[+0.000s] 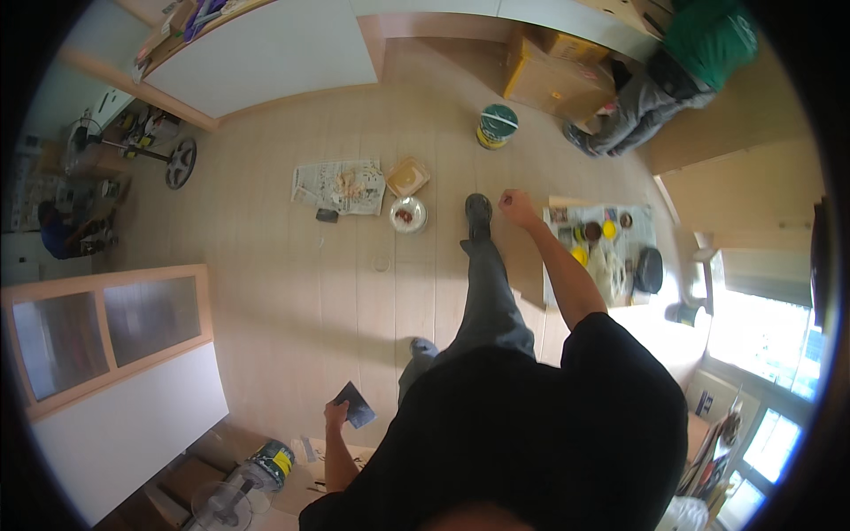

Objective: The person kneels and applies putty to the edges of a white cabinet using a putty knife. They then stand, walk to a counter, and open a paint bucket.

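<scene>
My left hand (337, 413) holds a dark, flat, roughly rectangular sheet (356, 404) low at the left, beside my body. Over the floor in front of me, my right hand (518, 206) is loosely curled next to my forward shoe (478, 211); whether anything is inside its fingers is not plain. To its right, newspaper (556, 292) carries small open cans, yellow lids (609, 229), a pale cloth or gloves (607, 275) and a black case (649, 270). A round clear-rimmed container (408, 214) and a square tray (408, 176) lie left of the shoe.
A green and yellow paint bucket (497, 126) stands ahead, near cardboard boxes (558, 76) and a person in a green shirt (710, 43). Crumpled newspaper (339, 187) lies on the floor. A pedestal fan (180, 163) and another person (63, 232) are far left. Another bucket (273, 461) sits lower left.
</scene>
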Motion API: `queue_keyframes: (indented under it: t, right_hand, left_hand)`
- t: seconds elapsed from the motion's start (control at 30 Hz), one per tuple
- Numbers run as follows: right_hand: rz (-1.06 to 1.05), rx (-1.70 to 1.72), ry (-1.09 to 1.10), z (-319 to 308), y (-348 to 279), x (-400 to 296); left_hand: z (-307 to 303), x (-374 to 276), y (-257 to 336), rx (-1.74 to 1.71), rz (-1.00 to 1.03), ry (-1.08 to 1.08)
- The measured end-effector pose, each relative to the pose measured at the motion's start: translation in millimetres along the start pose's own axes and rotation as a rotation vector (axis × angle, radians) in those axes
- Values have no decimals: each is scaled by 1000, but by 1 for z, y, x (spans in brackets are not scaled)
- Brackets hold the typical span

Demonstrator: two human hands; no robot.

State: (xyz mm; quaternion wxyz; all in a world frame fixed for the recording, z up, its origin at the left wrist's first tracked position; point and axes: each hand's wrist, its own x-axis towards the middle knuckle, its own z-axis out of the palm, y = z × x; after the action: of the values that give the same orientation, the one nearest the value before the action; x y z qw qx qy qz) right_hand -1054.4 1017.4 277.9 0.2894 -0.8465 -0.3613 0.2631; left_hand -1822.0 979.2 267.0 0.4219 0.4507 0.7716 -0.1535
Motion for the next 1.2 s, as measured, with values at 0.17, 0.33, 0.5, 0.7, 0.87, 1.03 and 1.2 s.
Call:
queue_keyframes:
  t: [0.17, 0.33, 0.5, 0.7, 0.87, 1.03, 1.2]
  right_hand:
    - [192, -175, 69, 28, 111, 219]
    - [151, -424, -4, 65, 210, 408]
    - [84, -745, -129, 108, 272, 499]
    - [202, -420, -411, 83, 269, 487]
    - [-48, -315, -178, 33, 195, 393]
    - [25, -330, -249, 3, 86, 287]
    - [36, -501, -228, 18, -40, 200]
  left_hand:
    - [-8, -37, 151, 56, -80, 94]
    - [11, -77, 236, 52, -373, -9]
    - [-9, -164, 273, 157, -546, 131]
    - [-41, -219, 285, 174, -750, 172]
    - [-56, -185, 279, -56, -761, 166]
    - [-68, -151, 198, -317, -749, 261]
    - [-64, -116, 32, -282, -703, 184]
